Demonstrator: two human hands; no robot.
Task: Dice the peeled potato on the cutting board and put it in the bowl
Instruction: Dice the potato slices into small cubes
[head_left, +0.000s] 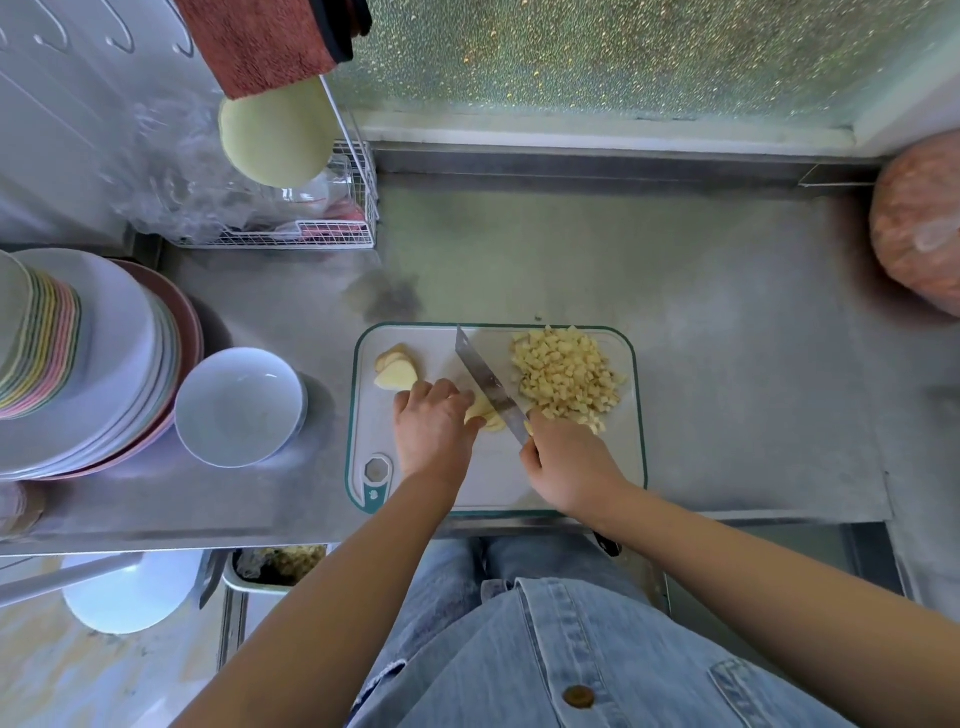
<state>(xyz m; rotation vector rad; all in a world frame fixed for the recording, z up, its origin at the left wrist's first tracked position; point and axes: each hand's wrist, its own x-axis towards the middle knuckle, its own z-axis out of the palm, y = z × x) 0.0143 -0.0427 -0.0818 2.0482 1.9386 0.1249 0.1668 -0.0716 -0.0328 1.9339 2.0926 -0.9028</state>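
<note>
Steel counter (727, 364): one board (498, 475), one bowl (239, 410)

One cutting board (498, 478) lay before me! On it: one knife (488, 387), one heap of dice (566, 376), two sliced potato clumps (396, 366). Left of it: one bowl (239, 405), plates (104, 338) beyond counting.

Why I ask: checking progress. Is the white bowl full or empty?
Empty. The white bowl shows only its bare inside; the diced potato lies piled on the cutting board.
</note>
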